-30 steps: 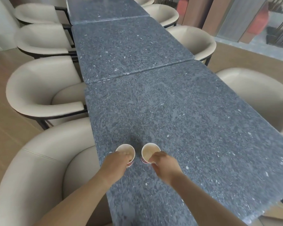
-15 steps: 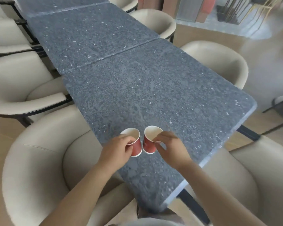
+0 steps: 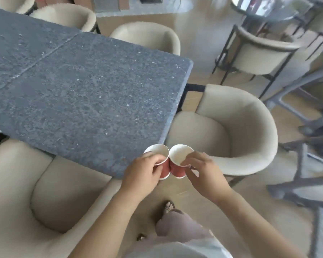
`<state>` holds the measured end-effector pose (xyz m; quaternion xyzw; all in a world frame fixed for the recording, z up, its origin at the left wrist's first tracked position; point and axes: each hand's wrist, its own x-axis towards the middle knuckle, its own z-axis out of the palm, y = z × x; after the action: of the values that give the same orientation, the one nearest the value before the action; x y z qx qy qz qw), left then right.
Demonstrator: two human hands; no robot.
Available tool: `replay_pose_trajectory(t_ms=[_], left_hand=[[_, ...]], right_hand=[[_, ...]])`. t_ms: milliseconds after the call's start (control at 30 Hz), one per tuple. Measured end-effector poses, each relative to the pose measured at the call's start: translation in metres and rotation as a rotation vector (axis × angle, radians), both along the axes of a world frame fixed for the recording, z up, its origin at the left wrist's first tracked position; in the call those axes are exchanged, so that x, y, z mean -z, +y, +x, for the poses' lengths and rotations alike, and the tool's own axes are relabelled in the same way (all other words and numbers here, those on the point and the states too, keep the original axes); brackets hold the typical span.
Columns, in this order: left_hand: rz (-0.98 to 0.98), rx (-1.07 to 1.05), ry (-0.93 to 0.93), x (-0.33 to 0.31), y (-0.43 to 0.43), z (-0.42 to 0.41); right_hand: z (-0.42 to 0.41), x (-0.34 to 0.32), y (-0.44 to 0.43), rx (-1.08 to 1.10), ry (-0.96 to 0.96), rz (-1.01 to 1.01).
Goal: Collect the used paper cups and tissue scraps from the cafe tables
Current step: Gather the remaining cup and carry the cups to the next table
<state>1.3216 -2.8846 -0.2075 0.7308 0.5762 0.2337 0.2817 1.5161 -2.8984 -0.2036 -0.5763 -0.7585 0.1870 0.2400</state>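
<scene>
I hold two small red paper cups with white insides, side by side and touching, in the air just off the near corner of the grey stone table (image 3: 86, 94). My left hand (image 3: 144, 174) grips the left cup (image 3: 159, 154). My right hand (image 3: 203, 174) pinches the rim of the right cup (image 3: 178, 155). Both cups look empty and tilt slightly away from me. No tissue scraps show.
Cream tub chairs surround the table: one at the lower left (image 3: 26, 192), one to the right of the corner (image 3: 237, 131), more at the back (image 3: 147, 34). A dark-framed chair (image 3: 259, 51) and metal table legs (image 3: 306, 174) stand at the right. My legs show below.
Both cups have come off the tabletop and moved past its near corner with my hands. My view has swung to the right, bringing the right-hand chairs and floor into sight.
</scene>
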Motion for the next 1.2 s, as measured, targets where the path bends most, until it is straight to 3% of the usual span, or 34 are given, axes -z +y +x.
replay_pose_trajectory(t_ms=[300, 600, 867, 1200], left_hand=[[0.058, 0.443, 0.054, -0.025, -0.008, 0.137], [0.086, 0.668, 0.051, -0.026, -0.038, 0.346], [0.11, 0.833, 0.046, -0.029, -0.062, 0.52], [0.054, 0.912, 0.056, -0.025, -0.058, 0.631]], right_hand=[[0.112, -0.009, -0.086, 0.422, 0.035, 0.073], [0.276, -0.019, -0.162, 0.746, 0.03, 0.116], [0.436, -0.02, -0.203, 0.879, 0.016, 0.15], [0.547, -0.012, -0.202, 0.936, 0.017, 0.122]])
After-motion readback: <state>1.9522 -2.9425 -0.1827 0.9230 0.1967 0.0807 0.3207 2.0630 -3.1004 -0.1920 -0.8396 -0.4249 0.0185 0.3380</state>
